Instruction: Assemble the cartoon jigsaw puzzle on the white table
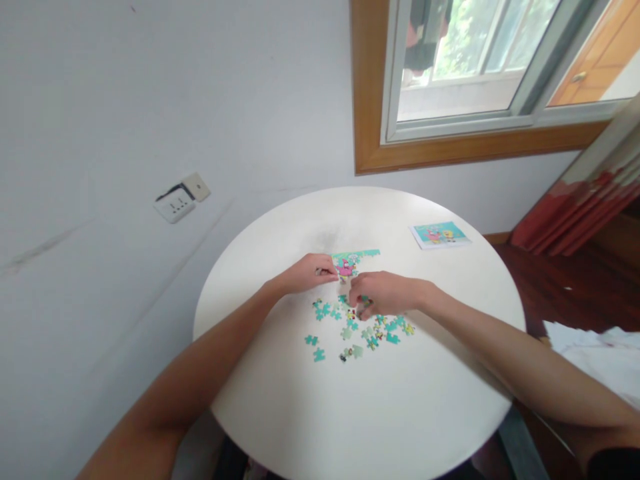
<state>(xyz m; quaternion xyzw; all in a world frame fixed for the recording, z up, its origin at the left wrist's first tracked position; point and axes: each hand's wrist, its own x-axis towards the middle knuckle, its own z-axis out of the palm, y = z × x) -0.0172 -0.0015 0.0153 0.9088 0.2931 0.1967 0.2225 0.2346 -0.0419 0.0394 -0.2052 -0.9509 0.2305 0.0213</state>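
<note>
A partly joined jigsaw puzzle (346,268) lies near the middle of the table, with a teal top strip and a pink cartoon figure below it. My left hand (316,272) rests at its left side, fingertips pressed together in a pinch; whatever lies between them is too small to see. Just below and right of the joined part, my right hand (383,292) reaches over the loose pieces with fingers curled down. Bits of pieces show around its fingertips, and I cannot make out what it grips. Loose puzzle pieces (336,313), mostly teal, spread below both hands.
The round white table (300,413) stands against the wall below a wood-framed window (370,150). A picture card (440,235) with the cartoon figures lies at the back right. A wall socket (175,204) is at left; white sheets (595,353) lie at right.
</note>
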